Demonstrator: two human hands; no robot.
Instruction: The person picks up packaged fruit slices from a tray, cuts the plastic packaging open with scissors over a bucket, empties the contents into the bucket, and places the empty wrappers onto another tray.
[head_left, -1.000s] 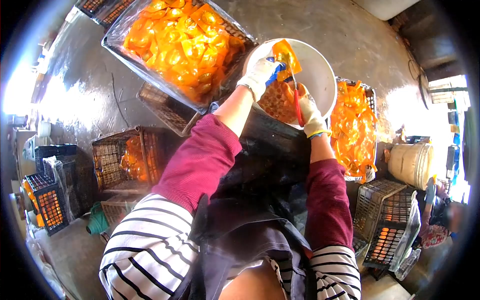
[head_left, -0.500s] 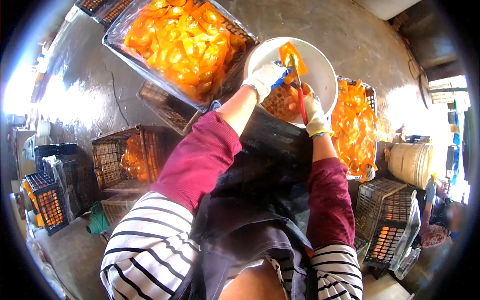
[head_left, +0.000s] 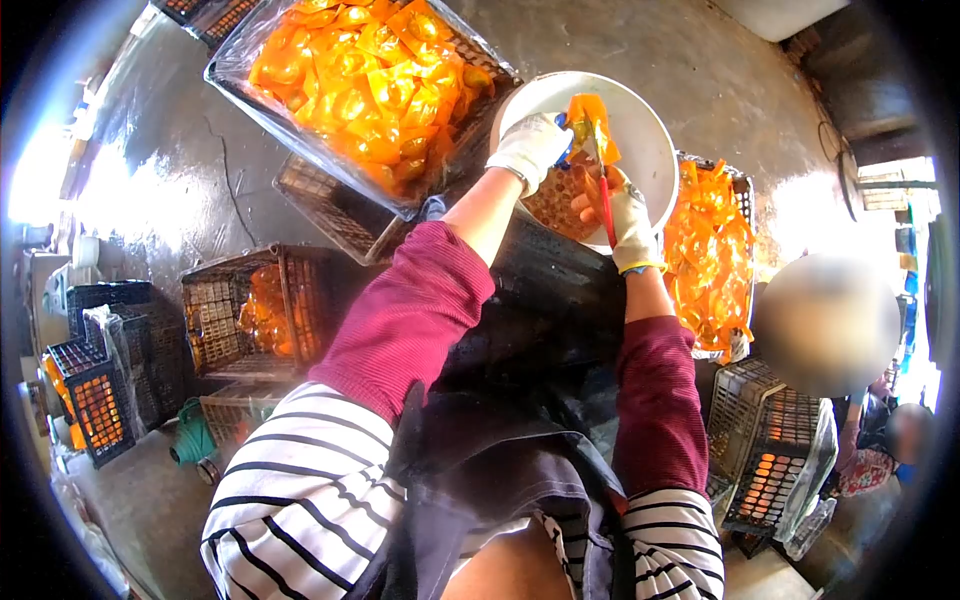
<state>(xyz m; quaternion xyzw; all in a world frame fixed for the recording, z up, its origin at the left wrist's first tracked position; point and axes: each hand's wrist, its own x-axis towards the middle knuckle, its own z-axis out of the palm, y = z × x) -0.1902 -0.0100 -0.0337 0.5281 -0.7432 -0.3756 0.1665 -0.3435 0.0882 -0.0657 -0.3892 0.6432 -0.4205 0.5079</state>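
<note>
Over white bucket, orange packet is held by L hand; red-handled scissors gripped in R hand.

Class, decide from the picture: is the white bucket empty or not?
Not empty: small orange-brown pieces lie inside the white bucket, visible towards its near side.

The left hand wears a white glove with blue at the fingers; the right hand wears a white glove with a yellow cuff. Ribbed maroon oversleeves cover a white shirt with black stripes, under a dark apron.
</note>
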